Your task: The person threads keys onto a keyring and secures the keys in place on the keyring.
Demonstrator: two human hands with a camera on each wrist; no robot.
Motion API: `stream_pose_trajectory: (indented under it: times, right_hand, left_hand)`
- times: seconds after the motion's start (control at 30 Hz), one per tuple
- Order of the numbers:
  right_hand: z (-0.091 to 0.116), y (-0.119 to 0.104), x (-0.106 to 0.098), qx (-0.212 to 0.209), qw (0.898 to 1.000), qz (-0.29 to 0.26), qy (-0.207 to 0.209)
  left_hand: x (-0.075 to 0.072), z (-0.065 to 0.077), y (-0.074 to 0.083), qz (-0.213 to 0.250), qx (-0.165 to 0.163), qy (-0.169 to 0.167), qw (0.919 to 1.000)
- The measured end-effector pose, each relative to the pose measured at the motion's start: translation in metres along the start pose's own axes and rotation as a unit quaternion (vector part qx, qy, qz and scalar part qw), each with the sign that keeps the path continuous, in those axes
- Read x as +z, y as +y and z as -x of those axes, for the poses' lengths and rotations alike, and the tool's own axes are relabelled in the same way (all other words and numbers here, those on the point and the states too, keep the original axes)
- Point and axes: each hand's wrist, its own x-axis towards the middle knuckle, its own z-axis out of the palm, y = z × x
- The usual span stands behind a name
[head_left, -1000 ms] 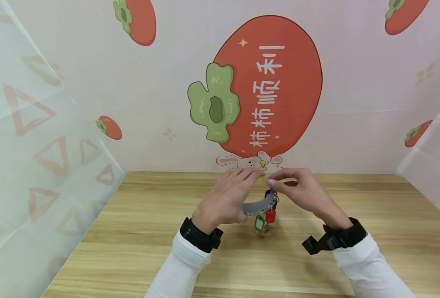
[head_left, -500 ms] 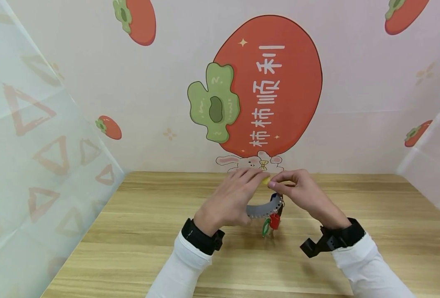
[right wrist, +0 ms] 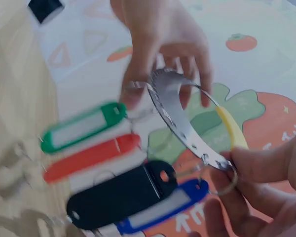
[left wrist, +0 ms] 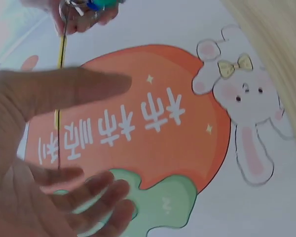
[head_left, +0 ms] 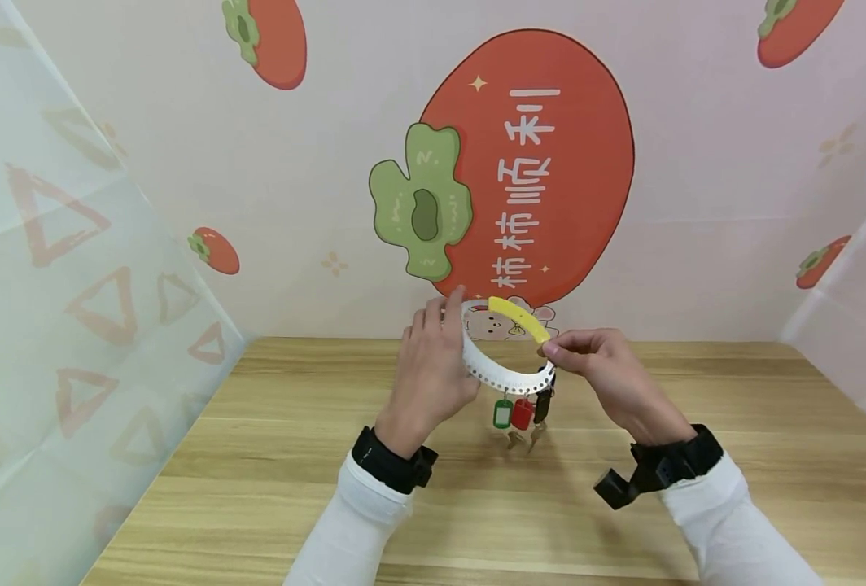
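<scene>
A large flat metal key ring (head_left: pixel 505 376), edged with small holes, is held up above the table. Its upper right part is a yellow section (head_left: pixel 518 317). My left hand (head_left: pixel 429 366) holds the ring's left side between thumb and fingers. At the lower end of the yellow section, my right hand (head_left: pixel 601 370) pinches the ring with thumb and fingertips. A green key tag (head_left: pixel 502 413), a red key tag (head_left: pixel 522 415) and a black key tag (head_left: pixel 543 404) hang from the holes with keys below. A blue key tag (right wrist: pixel 163 207) shows behind the black one in the right wrist view.
The wooden table (head_left: pixel 294 488) extends under both hands. Behind it stands a pale backdrop (head_left: pixel 316 163) printed with persimmons and a rabbit. Another printed sheet (head_left: pixel 74 325) borders the left side. Black straps with cameras sit on both wrists.
The ring has tilted up from nearly edge-on to face the head camera, showing its opening and yellow section. My left hand has turned more upright with it; the right hand stays nearly in place.
</scene>
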Motion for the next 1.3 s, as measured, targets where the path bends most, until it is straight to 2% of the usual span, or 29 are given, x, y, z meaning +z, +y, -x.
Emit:
stream_pose_trajectory:
  times: [0.1, 0.17, 0.23, 0.37, 0.43, 0.5, 0.53, 0.63, 0.7, 0.73, 0.77, 0.83, 0.97, 1.07, 1.13, 1.3]
  right_hand:
    - [0.001, 0.000, 0.003, 0.010, 0.999, -0.025, 0.024]
    - [0.001, 0.000, 0.005, 0.018, 0.998, -0.038, 0.040]
    - [0.001, 0.000, 0.007, 0.027, 0.997, -0.050, 0.054]
    - [0.001, -0.002, 0.011, 0.038, 0.993, -0.071, 0.081]
    - [0.002, -0.002, 0.012, 0.037, 0.992, -0.080, 0.093]
    - [0.002, -0.003, 0.013, 0.035, 0.990, -0.086, 0.105]
    - [0.002, -0.003, 0.013, 0.034, 0.990, -0.088, 0.109]
    - [0.003, -0.003, 0.014, 0.030, 0.988, -0.091, 0.120]
    - [0.003, -0.002, 0.015, 0.030, 0.987, -0.092, 0.125]
    - [0.003, -0.002, 0.015, 0.029, 0.987, -0.092, 0.127]
    - [0.003, -0.002, 0.015, 0.030, 0.987, -0.093, 0.130]
    - [0.003, -0.002, 0.016, 0.030, 0.985, -0.095, 0.138]
    - [0.004, -0.002, 0.018, 0.032, 0.984, -0.101, 0.142]
    - [0.003, -0.003, 0.018, 0.034, 0.986, -0.099, 0.132]
    - [0.003, -0.003, 0.017, 0.035, 0.988, -0.093, 0.121]
    - [0.002, -0.002, 0.016, 0.037, 0.992, -0.083, 0.090]
  left_hand:
    - [0.002, 0.000, 0.000, 0.071, -0.043, 0.019, 0.9964]
    - [0.003, 0.000, 0.000, 0.119, -0.056, 0.019, 0.9911]
    - [0.003, 0.000, -0.001, 0.170, -0.056, 0.010, 0.9839]
    - [0.001, -0.001, -0.003, 0.237, -0.031, -0.029, 0.9706]
    - [-0.001, -0.002, -0.005, 0.273, -0.025, -0.057, 0.9600]
    - [-0.003, -0.002, -0.007, 0.324, -0.024, -0.090, 0.9414]
    - [-0.004, -0.003, -0.007, 0.358, -0.024, -0.107, 0.9272]
    - [-0.007, -0.003, -0.009, 0.453, -0.049, -0.156, 0.8762]
    - [-0.008, -0.004, -0.009, 0.494, -0.070, -0.172, 0.8492]
    - [-0.008, -0.004, -0.009, 0.508, -0.082, -0.175, 0.8394]
    - [-0.009, -0.004, -0.009, 0.515, -0.095, -0.174, 0.8338]
    - [-0.009, -0.004, -0.009, 0.521, -0.110, -0.168, 0.8295]
    - [-0.008, -0.004, -0.008, 0.513, -0.114, -0.137, 0.8398]
    - [-0.007, -0.004, -0.008, 0.512, -0.120, -0.116, 0.8426]
    - [-0.007, -0.004, -0.008, 0.518, -0.126, -0.105, 0.8396]
    - [-0.007, -0.004, -0.006, 0.540, -0.144, -0.083, 0.8254]
